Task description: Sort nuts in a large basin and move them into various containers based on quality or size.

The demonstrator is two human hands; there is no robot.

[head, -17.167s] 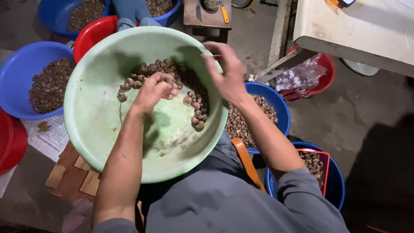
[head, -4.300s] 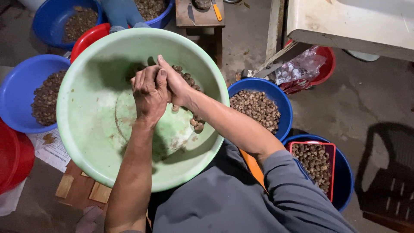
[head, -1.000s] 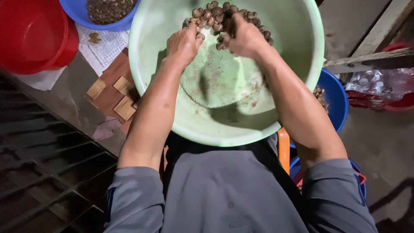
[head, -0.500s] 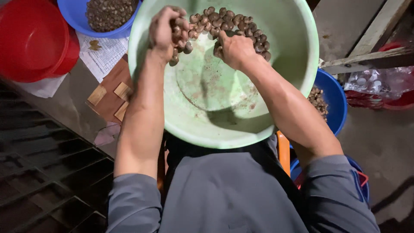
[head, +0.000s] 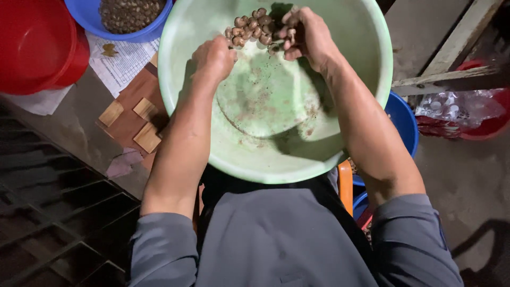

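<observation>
At upper left, a blue plastic bowl (head: 119, 24) already holds many brown nuts. In the large pale-green plastic basin (head: 366, 79), only a small cluster of brown kidney-shaped nuts (head: 249, 29) remains at top centre. The left hand (head: 212, 56) curls loosely beside them; the right hand (head: 308, 34) closes its fingers (head: 289, 32) around several nuts.

basin floor (head: 265, 106) bare | nuts (head: 249, 29) heaped far side

Dim, warm light falls from above, brightest on the pale green basin (head: 366, 95). Forearm shadows cross its bottom. Corners sink dark; straight edges bow slightly.
</observation>
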